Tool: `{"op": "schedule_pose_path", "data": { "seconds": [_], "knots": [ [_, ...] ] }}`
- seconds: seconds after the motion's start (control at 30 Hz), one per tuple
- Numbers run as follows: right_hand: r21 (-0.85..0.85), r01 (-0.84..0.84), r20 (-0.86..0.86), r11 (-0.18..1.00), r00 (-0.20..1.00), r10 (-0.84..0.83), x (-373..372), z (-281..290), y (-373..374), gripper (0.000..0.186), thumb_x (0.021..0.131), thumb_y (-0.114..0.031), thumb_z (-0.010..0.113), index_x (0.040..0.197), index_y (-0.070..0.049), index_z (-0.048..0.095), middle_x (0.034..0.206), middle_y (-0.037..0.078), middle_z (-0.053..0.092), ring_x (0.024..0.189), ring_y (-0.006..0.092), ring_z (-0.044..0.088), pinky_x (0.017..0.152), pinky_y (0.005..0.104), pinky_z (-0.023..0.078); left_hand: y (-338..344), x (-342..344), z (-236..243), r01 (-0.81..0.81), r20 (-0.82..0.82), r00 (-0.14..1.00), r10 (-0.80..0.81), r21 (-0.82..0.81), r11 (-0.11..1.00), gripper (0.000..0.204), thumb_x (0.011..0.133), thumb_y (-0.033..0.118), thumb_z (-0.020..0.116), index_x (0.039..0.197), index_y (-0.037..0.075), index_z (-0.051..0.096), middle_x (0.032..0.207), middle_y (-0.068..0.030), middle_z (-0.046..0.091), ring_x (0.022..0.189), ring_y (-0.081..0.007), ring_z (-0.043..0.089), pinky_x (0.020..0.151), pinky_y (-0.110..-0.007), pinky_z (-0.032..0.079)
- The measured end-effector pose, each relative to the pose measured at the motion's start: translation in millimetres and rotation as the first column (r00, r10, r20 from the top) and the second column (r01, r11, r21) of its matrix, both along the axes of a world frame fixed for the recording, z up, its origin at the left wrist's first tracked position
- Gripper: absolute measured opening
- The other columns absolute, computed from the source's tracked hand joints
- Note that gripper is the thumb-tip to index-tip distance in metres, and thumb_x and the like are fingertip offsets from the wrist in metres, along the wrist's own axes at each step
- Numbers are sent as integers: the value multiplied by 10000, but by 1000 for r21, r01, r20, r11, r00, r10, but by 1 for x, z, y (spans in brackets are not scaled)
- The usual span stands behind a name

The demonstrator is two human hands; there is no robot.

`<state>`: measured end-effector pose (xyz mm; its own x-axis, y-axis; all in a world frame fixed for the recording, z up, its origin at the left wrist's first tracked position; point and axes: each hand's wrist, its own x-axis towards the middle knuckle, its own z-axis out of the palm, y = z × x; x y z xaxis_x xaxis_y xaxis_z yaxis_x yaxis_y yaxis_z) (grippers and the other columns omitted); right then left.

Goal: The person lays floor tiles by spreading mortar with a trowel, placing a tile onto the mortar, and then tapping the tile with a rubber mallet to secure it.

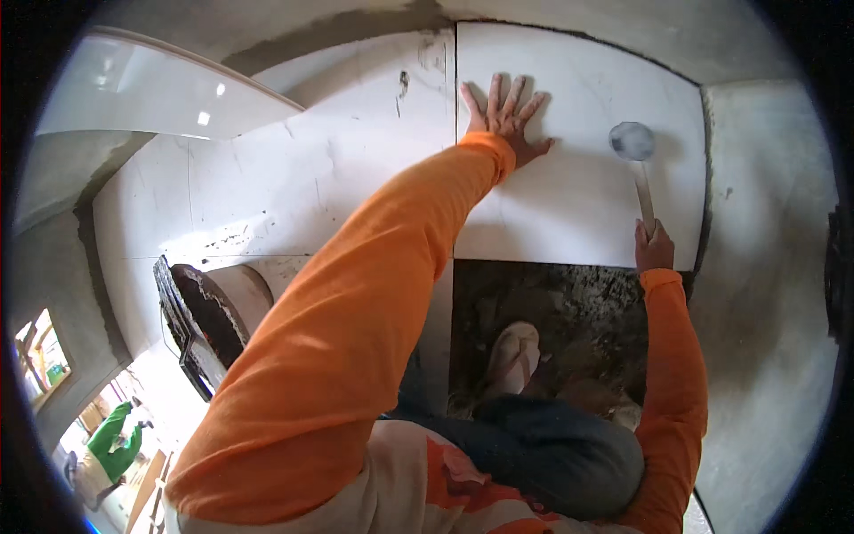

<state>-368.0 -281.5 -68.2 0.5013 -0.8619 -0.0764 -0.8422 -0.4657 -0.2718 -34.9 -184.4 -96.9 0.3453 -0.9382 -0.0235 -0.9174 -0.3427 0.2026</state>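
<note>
My left hand (509,120) lies spread on a large white floor tile (569,200), fingers apart and holding nothing. In my right hand (655,246) is the wooden handle of a mallet (632,141). Its round greyish head is over the right part of the same tile; whether it touches the surface I cannot tell. Dark wet mortar (578,298) borders the tile's near edge, and my sandalled foot (516,351) stands in it. More white tiles (347,133) adjoin on the left, with a dark joint between.
A mortar-crusted bucket (213,307) lies tipped over at the left. Another glossy tile (169,89) leans at the upper left. Grey plastered walls (765,231) rise at the right and far side. A person in green (116,445) is beyond the opening at lower left.
</note>
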Motion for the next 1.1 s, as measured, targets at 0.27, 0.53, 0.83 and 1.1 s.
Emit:
{"op": "schedule_pose_path", "data": {
  "seconds": [0.27,0.53,0.83,1.1],
  "knots": [
    [90,67,576,994,811,-107,42,60,9,306,883,-300,565,847,4,561,600,41,518,552,207,518,533,373,419,67,-37,5,-200,-93,975,203,42,979,753,834,555,363,1455,178,164,1522,-94,67,1400,-311,16,1063,-618,36],
    [103,168,350,980,917,-194,63,7,17,405,860,-339,596,807,63,602,639,132,588,596,271,575,571,392,445,69,-30,8,-237,-125,965,229,-45,971,751,823,510,431,1443,151,203,1509,-111,123,1392,-314,84,1096,-556,48],
    [-103,230,-23,968,972,-234,43,-23,-29,372,848,-293,561,955,59,616,820,235,625,739,367,611,709,444,472,72,-47,8,-285,-107,953,283,-4,959,775,820,542,407,1452,160,171,1511,-127,105,1375,-400,47,1108,-522,59],
    [65,407,-147,911,907,-395,41,-34,-45,341,845,-272,556,935,53,609,917,217,624,824,332,624,708,405,490,69,-41,16,-295,-47,952,302,112,949,766,836,562,391,1462,218,114,1527,-70,58,1385,-390,-13,1071,-608,3]
  ]
}}
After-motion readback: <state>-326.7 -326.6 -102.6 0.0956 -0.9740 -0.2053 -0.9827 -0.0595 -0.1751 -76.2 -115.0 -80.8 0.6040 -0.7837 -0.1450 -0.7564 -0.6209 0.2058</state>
